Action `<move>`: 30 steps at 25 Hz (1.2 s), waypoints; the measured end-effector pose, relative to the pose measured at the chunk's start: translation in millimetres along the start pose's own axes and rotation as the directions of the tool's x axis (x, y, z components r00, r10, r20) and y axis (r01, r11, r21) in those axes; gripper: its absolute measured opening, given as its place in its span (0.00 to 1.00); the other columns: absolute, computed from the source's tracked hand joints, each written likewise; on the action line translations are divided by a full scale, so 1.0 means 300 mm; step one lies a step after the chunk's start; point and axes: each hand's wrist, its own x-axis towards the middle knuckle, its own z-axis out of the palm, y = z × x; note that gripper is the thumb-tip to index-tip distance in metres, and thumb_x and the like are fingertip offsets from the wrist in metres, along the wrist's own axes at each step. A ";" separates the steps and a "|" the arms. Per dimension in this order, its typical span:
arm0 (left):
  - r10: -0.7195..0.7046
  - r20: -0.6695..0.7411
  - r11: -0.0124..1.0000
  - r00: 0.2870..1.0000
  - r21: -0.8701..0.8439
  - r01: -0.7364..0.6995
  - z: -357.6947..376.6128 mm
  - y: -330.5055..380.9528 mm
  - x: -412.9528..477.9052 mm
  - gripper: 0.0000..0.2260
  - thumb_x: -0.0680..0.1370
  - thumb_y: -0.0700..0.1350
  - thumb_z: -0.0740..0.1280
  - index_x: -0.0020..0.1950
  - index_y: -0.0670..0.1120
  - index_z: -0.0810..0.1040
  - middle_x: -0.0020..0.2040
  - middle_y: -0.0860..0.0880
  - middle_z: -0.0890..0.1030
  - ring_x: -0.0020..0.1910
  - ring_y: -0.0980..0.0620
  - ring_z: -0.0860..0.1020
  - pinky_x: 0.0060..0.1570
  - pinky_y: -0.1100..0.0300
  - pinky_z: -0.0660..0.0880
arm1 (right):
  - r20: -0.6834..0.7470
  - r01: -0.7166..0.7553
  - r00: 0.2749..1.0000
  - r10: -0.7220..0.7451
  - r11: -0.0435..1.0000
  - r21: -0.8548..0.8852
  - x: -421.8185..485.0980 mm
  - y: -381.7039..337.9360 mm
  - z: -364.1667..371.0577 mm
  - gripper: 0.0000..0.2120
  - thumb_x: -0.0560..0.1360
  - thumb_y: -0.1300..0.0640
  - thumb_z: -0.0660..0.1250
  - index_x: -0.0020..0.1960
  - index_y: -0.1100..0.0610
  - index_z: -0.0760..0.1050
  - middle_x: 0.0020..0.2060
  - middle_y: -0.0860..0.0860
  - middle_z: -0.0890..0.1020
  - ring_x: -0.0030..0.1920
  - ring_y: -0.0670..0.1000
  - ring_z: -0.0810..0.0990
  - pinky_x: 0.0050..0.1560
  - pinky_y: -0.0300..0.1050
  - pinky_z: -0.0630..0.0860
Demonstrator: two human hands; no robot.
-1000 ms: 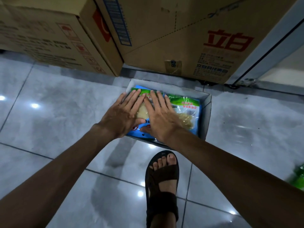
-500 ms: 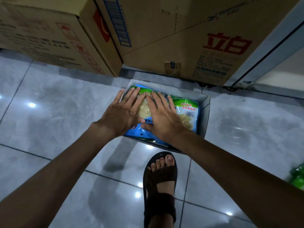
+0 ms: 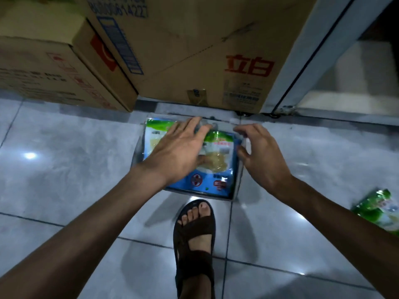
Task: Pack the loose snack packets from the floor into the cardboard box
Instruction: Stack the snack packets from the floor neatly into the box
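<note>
The box (image 3: 237, 186) stands on the floor (image 3: 64, 169), just in front of two large cartons (image 3: 194, 61) and just beyond a sandalled foot (image 3: 194, 234). The packets (image 3: 216, 162) lie flat inside it, side by side and filling it almost wall to wall. Change of state: half a second ago both hands lay flat and close together on the packets, pressing them down; they have since separated. The left hand (image 3: 179, 152) is over the left and middle packets with fingers straight and spread, reaching toward the far wall. It appears to rest on the wrappers, though blur at the fingertips prevents confirmation. The right hand (image 3: 263, 156) has come off the packets to the right wall of the box. Its fingers are loosely curled and hold nothing visible; whether they touch the wall cannot be determined. Interpretation: the pressing-down step appears complete, and the load sits level with or below the rim. One loose packet (image 3: 380, 210) lies on the floor at the right edge of the view, well apart from the box, so the task is not finished. The right hand is the nearer one for that pickup. Caution: the box looks nearly full, so a further packet will probably have to lie on top of the present layer.
</note>
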 end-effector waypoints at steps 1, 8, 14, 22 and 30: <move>0.026 -0.012 0.999 1.000 -0.039 -0.026 -0.012 0.056 0.015 0.33 0.77 0.55 0.66 0.77 0.51 0.55 0.78 0.46 0.56 0.76 0.45 0.58 0.74 0.51 0.56 | -0.007 -0.032 0.999 0.032 0.999 0.011 -0.032 0.046 -0.048 0.17 0.73 0.64 0.68 0.61 0.55 0.75 0.52 0.51 0.78 0.51 0.46 0.75 0.56 0.43 0.73; 0.292 0.159 0.947 0.943 -0.185 -0.262 -0.075 0.572 0.120 0.23 0.77 0.55 0.66 0.69 0.52 0.66 0.65 0.49 0.75 0.61 0.47 0.75 0.58 0.52 0.73 | -0.022 -0.401 0.915 0.403 0.913 0.082 -0.415 0.397 -0.436 0.12 0.73 0.65 0.67 0.52 0.52 0.79 0.34 0.53 0.82 0.34 0.51 0.79 0.37 0.41 0.71; 0.553 0.324 0.784 0.768 0.110 -0.611 -0.098 0.987 0.116 0.23 0.79 0.51 0.63 0.72 0.49 0.62 0.66 0.47 0.73 0.62 0.46 0.73 0.57 0.52 0.72 | -0.020 -0.691 0.719 0.695 0.717 0.093 -0.823 0.737 -0.629 0.09 0.73 0.62 0.70 0.53 0.57 0.80 0.42 0.56 0.84 0.43 0.57 0.82 0.41 0.43 0.71; 0.543 0.387 0.744 0.745 0.191 -0.641 0.293 1.352 0.225 0.35 0.73 0.57 0.69 0.74 0.46 0.60 0.71 0.43 0.67 0.68 0.42 0.68 0.63 0.51 0.67 | -0.024 -0.732 0.653 0.757 0.623 -0.276 -1.180 0.937 -0.496 0.42 0.62 0.41 0.76 0.70 0.53 0.64 0.62 0.61 0.69 0.60 0.65 0.70 0.56 0.57 0.73; 0.574 0.228 0.677 0.786 0.408 -0.613 0.548 1.447 0.315 0.26 0.70 0.52 0.72 0.65 0.44 0.69 0.59 0.43 0.77 0.59 0.43 0.74 0.62 0.51 0.66 | -0.086 -0.523 0.837 0.541 0.744 -0.417 -1.249 0.943 -0.411 0.25 0.64 0.57 0.75 0.59 0.58 0.74 0.55 0.57 0.77 0.52 0.58 0.76 0.51 0.53 0.76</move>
